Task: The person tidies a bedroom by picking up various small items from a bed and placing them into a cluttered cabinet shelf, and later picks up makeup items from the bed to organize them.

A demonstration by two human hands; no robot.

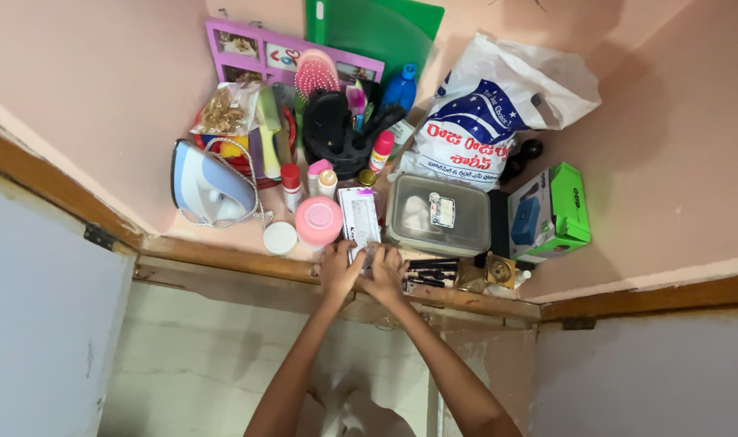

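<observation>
Both hands meet at the front edge of a crowded shelf (223,243) set in a pink wall niche. The left hand (337,271) and the right hand (385,273) are closed together around the near end of a flat white box (359,217), which lies on the shelf and points away from the person. How firmly the fingers hold it I cannot tell, because the hands cover that end.

The box is packed in tightly. On its left, touching or almost touching, is a pink jar (318,220), and just beside that a white lid (280,238) sits near the edge. On its right is a clear container (438,214) with a grey lid. Behind the box stand small bottles (291,186) with red and pink caps, narrow and upright.

The main risk, as I judge it, is the shelf edge. If the box is pulled out crooked, it can drag the pink jar or the white lid over the edge, and they would fall to the floor. If it is pushed back instead, its far end can knock the small bottles, and these would tip easily into the black holder (337,133) behind them.

On the right, dark pens (430,271) lie at the very edge, close to the right hand. A small sideways move of the wrist could sweep them off. The iron (211,184) on the left is well apart.
</observation>
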